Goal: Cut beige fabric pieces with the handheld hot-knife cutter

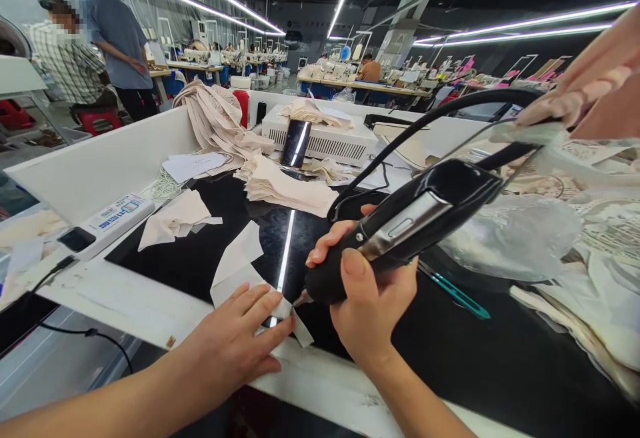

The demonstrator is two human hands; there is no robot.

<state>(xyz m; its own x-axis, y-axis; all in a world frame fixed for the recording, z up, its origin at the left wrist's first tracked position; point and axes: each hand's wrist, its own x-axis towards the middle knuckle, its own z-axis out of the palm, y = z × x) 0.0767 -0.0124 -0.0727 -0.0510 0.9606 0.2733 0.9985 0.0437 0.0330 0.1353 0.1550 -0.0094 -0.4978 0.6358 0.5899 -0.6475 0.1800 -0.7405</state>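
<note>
My right hand (367,308) is wrapped round a black corded handheld tool (410,221) with a silver panel on its side. The tool's thin tip points down to the left and meets, or nearly meets, a pale fabric piece (239,255) near the front edge of the glossy black board (450,358). My left hand (250,331) lies flat on this fabric beside the tip, fingers stretched out and partly covering it. A narrow fabric end shows past my fingertips. Behind lie a stack of pale cut pieces (290,188) and a crumpled fabric piece (175,218).
Teal-handled tweezers (457,291) lie right of the tool. Clear plastic bags (515,231) and lace fabric fill the right side, where another person's hand (590,85) reaches in. A phone (296,143) leans against a white vented box (330,135). The tool's cable (425,118) arches above the board.
</note>
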